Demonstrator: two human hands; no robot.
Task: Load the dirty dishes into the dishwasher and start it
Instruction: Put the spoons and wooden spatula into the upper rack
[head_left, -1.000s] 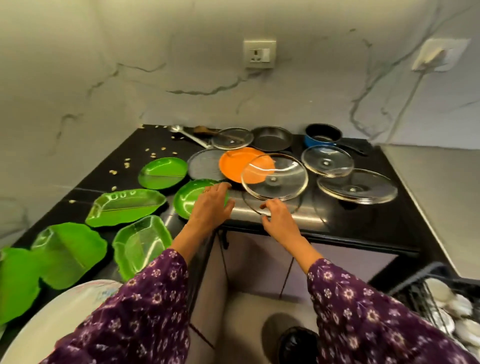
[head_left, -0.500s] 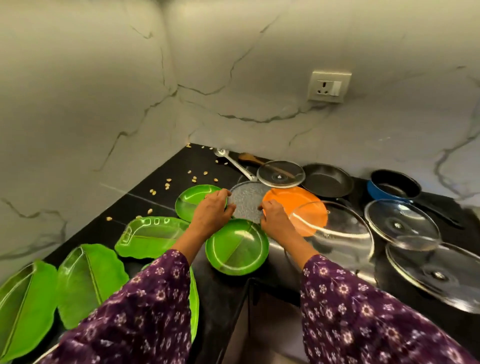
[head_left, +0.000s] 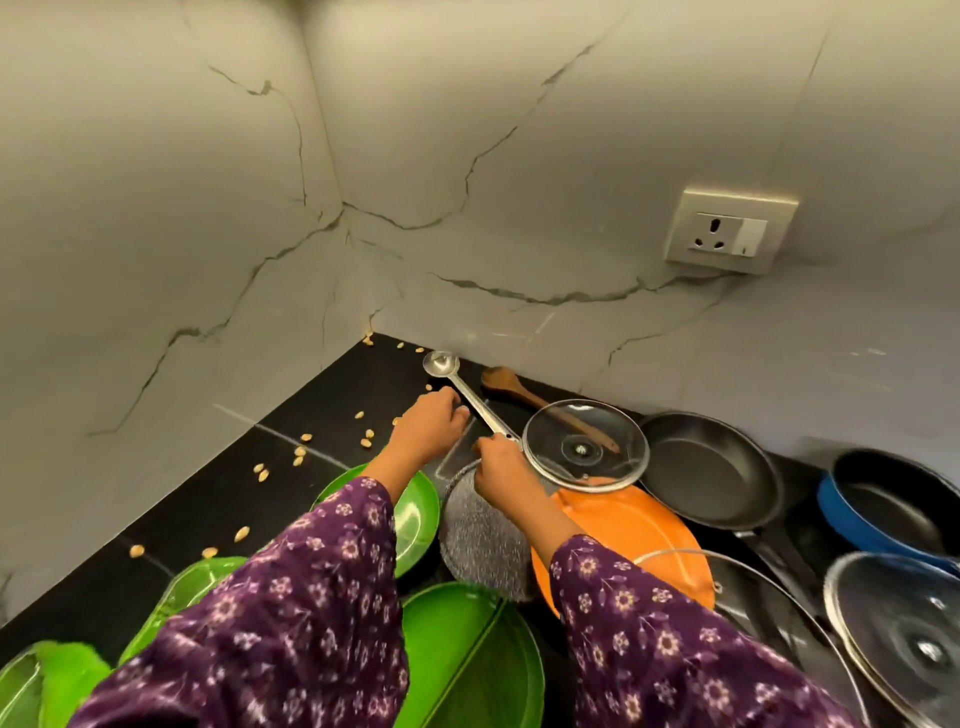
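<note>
A steel ladle lies slanted on the black counter, bowl toward the back corner. My right hand grips the near end of its handle, beside a small glass lid. My left hand is just left of the handle with curled fingers touching it, over a clear rectangular dish; what those fingers hold is hidden. Below my hands lie a grey speckled plate, an orange plate and round green plates.
A wooden spoon lies by the back wall. A black pan, a blue pan and two larger glass lids fill the right. Green leaf-shaped plates and scattered seeds lie left.
Both hands left the round green plate and grey plate and reached back toward the corner. My right hand has taken hold of the ladle's handle. The view swung left and closer.
</note>
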